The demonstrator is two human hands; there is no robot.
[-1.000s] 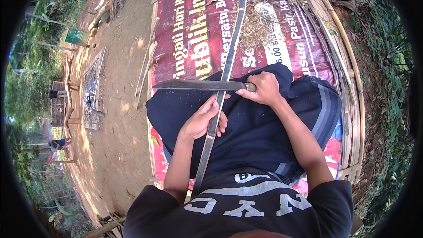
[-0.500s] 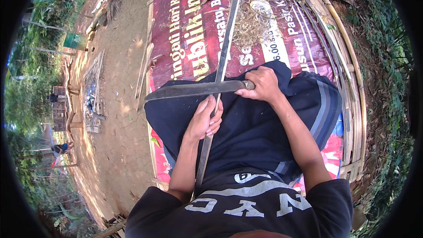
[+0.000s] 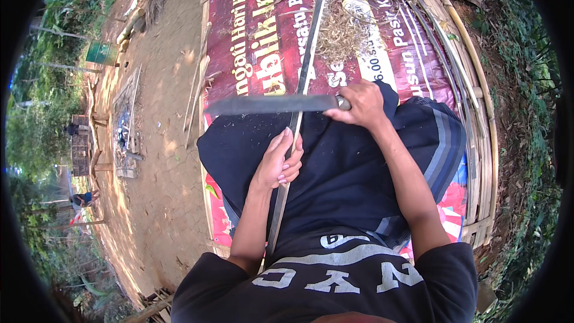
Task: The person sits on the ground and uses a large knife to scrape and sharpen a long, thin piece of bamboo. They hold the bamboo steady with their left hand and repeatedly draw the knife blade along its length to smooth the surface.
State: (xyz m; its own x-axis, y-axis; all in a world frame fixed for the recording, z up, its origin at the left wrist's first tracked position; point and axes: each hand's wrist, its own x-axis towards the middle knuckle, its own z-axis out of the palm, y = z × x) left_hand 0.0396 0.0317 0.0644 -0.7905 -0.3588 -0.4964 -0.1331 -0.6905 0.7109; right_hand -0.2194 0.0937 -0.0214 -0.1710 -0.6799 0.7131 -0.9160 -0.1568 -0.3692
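A long, thin bamboo strip (image 3: 307,58) runs from beside my waist, over my lap and on past the far edge of the view. My left hand (image 3: 280,158) is closed round it above the dark cloth (image 3: 239,143) that covers my legs. In my right hand (image 3: 362,105) is the handle of a machete (image 3: 269,104). Its long dark blade points left and lies across the strip, a little beyond my left hand. The blade is slightly blurred. Whether its edge bites into the strip I cannot tell.
I sit on a bamboo platform (image 3: 485,161) spread with a dark red printed banner (image 3: 239,54). Curly shavings (image 3: 342,34) lie on it, and more strips (image 3: 439,42) run along its right side. Bare ground (image 3: 161,101) lies to the left, with a green drum (image 3: 102,53) farther off.
The machete and my right hand have moved away from me along the strip, and the blade sits farther from my left hand. My left hand has stayed in place.
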